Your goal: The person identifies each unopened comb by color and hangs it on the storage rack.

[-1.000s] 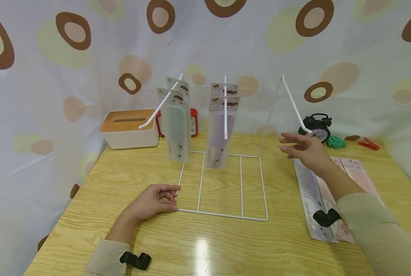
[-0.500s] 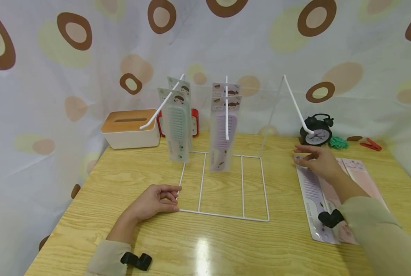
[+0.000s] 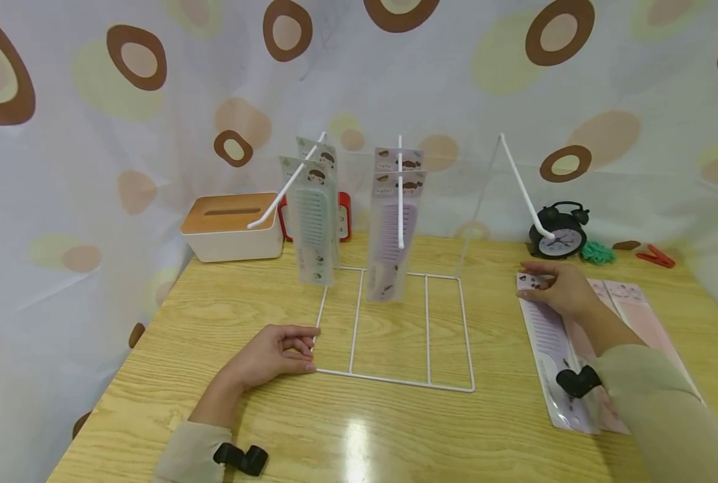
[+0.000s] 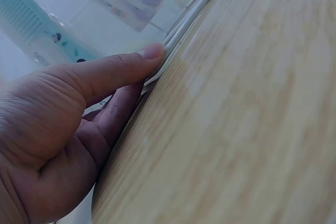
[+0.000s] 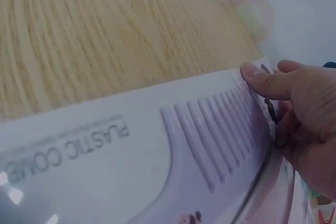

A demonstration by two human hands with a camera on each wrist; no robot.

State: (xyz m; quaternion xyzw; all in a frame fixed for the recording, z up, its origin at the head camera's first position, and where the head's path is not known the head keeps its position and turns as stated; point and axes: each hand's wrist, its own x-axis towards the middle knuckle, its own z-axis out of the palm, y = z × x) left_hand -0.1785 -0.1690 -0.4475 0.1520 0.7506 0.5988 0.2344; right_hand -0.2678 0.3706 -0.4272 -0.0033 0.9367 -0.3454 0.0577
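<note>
Wood desk [image 3: 431, 443]: right grip [image 3: 566, 292] dropped to 4 o'clock, now pinching flat comb [image 3: 546, 335], apparently not yet lifted; left grip [image 3: 271, 355] pinches rack [image 3: 395, 380].

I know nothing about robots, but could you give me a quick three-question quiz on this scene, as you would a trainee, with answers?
1. Count: how many flat-packed plastic combs hang on the white wire rack?
2. True or false: a pack hangs on the rack's slim white right prong.
3. Identify: what does the person's right-hand grip hold?

Key
1. Four: two mint-green on the slim white left prong, two purple on the slim white middle prong.
2. False; that prong is bare.
3. The top end of a lilac plastic comb's clear, flat pack.
</note>
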